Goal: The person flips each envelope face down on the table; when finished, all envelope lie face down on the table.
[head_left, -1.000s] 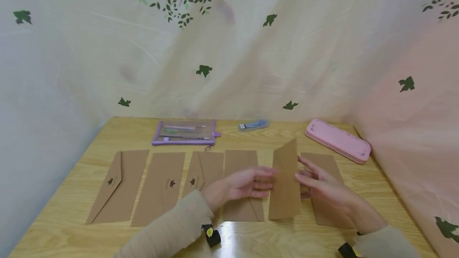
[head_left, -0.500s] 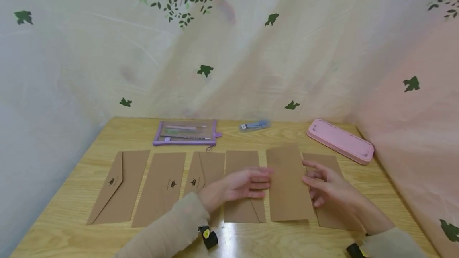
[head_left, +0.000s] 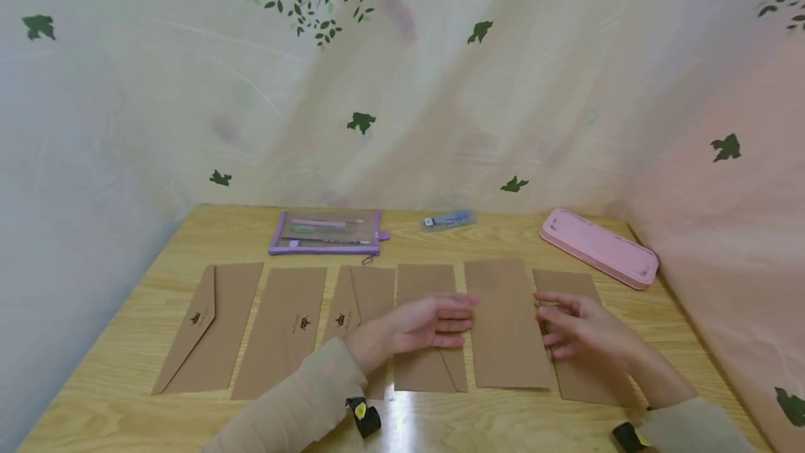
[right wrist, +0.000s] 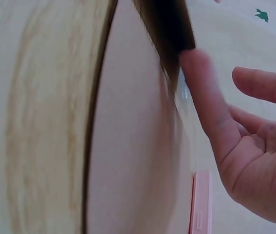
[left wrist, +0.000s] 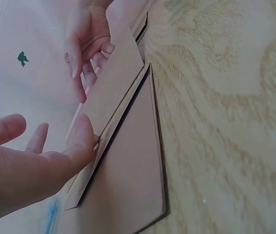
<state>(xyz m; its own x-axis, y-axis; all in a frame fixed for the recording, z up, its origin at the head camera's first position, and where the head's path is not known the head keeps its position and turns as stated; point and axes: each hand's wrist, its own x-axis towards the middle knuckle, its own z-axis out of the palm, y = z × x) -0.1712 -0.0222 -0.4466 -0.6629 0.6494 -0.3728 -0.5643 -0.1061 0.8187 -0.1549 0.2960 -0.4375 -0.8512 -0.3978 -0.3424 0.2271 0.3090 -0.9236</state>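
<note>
Between my two hands a plain brown envelope [head_left: 506,327] lies almost flat, its unprinted side up. Fingertips of my left hand [head_left: 428,324] touch its left edge, the fingers extended. My right hand [head_left: 588,331] is at the opposite edge with fingers loosely spread. In the right wrist view, one fingertip [right wrist: 196,61] meets the raised envelope edge. The left wrist view shows the envelope still slightly tilted over its neighbour. Under my left hand lies a fourth envelope [head_left: 421,372], partly covered; another envelope [head_left: 569,284] sits partly beneath my right hand.
Farther left lie a flap-up envelope [head_left: 229,327], a crown-printed envelope [head_left: 277,334] and a partly hidden envelope [head_left: 374,292]. Along the back of the wooden table [head_left: 207,236] are a purple-edged mesh pouch [head_left: 323,251], a blue item in clear packaging [head_left: 453,221] and a pink case [head_left: 597,247].
The envelope between my hands has turned from standing nearly on edge to lying almost flat. My right hand has shifted slightly right and its fingers have loosened from the envelope.
</note>
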